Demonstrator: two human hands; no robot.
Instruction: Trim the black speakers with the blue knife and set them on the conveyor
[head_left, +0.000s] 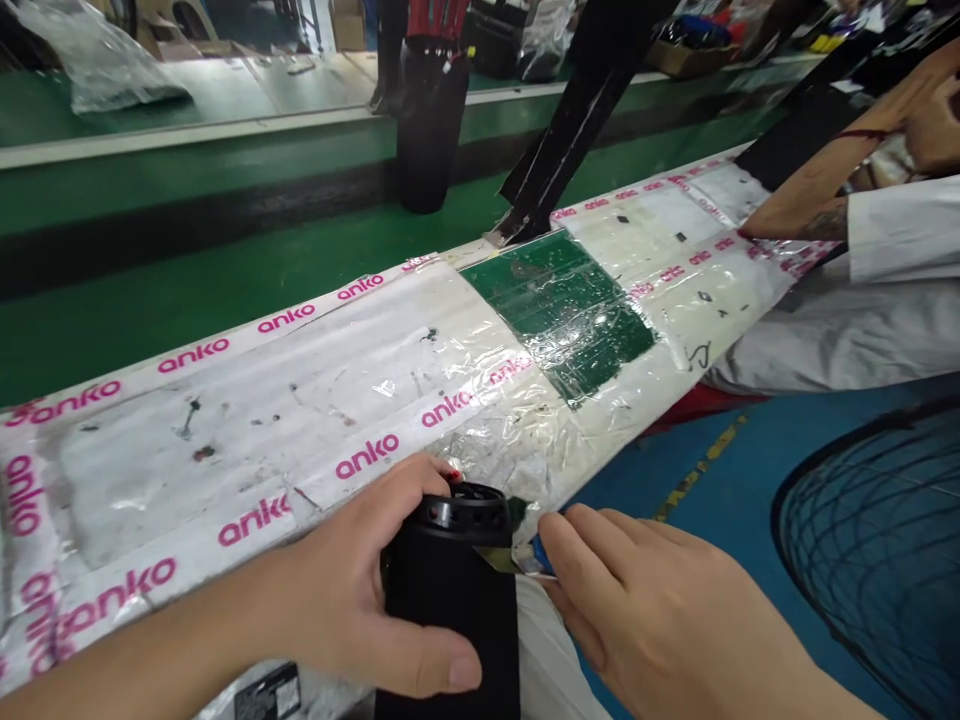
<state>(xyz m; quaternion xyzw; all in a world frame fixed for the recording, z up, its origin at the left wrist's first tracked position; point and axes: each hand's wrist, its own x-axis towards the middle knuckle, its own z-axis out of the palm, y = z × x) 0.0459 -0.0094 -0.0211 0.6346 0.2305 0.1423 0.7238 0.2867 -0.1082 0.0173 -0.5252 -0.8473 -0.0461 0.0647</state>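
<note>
My left hand [382, 590] is wrapped round a black cylinder [457, 630], its thumb lying across the side facing me. A black plastic ring with holes along its rim [466, 512] tops the cylinder. At the right of that ring, my right hand [637, 585] is closed on a small tool with a blue part [540, 552]. The tool's thin, flat end appears to touch the cylinder just below the ring; its exact kind is hidden by my fingers.
A long bench [247, 400] covered in white film and pink-lettered tape runs across, with a green patch [559, 310]. Another person's arm [840, 180] rests at its far right. A black wire basket [885, 540] stands lower right. Behind the bench is a green conveyor [300, 200].
</note>
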